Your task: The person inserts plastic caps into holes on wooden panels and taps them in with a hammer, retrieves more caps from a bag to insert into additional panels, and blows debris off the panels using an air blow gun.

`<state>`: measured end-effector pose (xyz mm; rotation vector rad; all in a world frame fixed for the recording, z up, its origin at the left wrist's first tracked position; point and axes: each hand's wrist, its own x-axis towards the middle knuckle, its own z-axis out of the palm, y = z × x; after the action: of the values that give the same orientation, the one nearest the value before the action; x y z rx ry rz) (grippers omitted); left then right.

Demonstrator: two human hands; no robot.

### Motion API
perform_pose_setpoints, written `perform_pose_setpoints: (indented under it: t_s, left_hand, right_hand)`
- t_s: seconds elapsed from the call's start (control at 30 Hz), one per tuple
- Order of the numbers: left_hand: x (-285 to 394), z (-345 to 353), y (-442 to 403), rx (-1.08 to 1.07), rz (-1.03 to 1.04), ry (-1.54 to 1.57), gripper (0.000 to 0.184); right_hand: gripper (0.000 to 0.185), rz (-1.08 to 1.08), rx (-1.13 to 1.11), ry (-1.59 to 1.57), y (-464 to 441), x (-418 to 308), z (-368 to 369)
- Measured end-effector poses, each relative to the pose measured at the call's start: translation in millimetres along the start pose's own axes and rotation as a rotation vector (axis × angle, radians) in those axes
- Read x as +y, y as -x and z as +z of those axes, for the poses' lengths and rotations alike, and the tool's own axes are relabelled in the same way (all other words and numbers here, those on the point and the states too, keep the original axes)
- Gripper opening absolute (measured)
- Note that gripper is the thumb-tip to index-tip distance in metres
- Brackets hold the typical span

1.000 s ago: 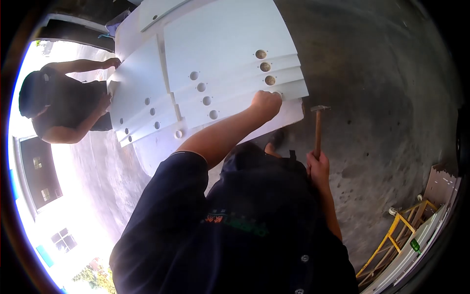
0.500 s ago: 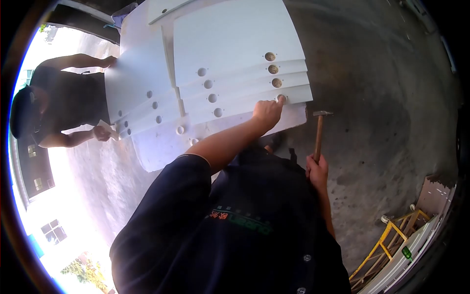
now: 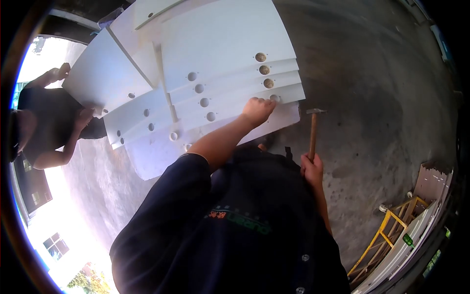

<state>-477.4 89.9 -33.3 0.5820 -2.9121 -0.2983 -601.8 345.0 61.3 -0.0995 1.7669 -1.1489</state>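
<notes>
The left hand [image 3: 258,111], curled, its hold unclear, perhaps steadies the board stack [image 3: 225,39]; the right hand [image 3: 312,169] grips a hammer [image 3: 313,132] clear beside it.

The pale table [image 3: 142,164] carries two stacks of white panels — the larger stack [image 3: 225,34] fanned into steps with round holes, the smaller stack [image 3: 134,120] beside it. Another white panel [image 3: 154,10] lies at the far side; small round pieces [image 3: 174,136] sit near the close edge.
</notes>
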Motion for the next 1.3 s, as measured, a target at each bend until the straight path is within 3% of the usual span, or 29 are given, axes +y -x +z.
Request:
perform_pose_setpoints:
  t_s: [0.13,0.23,0.43,0.7,0.8,1.0,1.1,1.2,1.3]
  left_hand:
    - [-3,0,-1,0.023,0.003,0.004,0.025]
    - [-3,0,-1,0.072,0.014,0.081,0.014]
    - [8,-16,-15,0.130,-0.163,0.186,0.011]
    - [1,-8,-9,-0.053,-0.118,0.100,0.025]
    - [3,-8,-8,-0.076,-0.106,0.068,0.009]
    - [1,-21,-13,-0.131,-0.040,-0.004,0.009]
    - [0,-25,-22,-0.274,-0.051,0.006,0.008]
    - [-3,-32,-22,-0.345,-0.112,0.078,0.021]
    - [-3,-31,-25,-0.432,-0.099,0.068,0.023]
  right_hand:
    - [0.007,-0.011,-0.006,-0.025,-2,0,0]
    - [0.007,-0.006,0.019,-0.008,-4,0,-1]
    - [0.009,0.018,0.033,-0.008,-4,0,-4]
    - [0.010,0.024,0.042,0.004,-1,-6,4]
    - [0.009,-0.017,0.042,0.002,-5,-5,6]
    - [0.009,-0.015,0.032,-0.020,-9,-2,6]
    - [0.010,-0.006,0.022,-0.024,-10,-2,6]
    - [0.012,-0.008,0.010,-0.032,-12,-3,7]
    - [0.011,-0.028,0.002,-0.037,-14,-3,9]
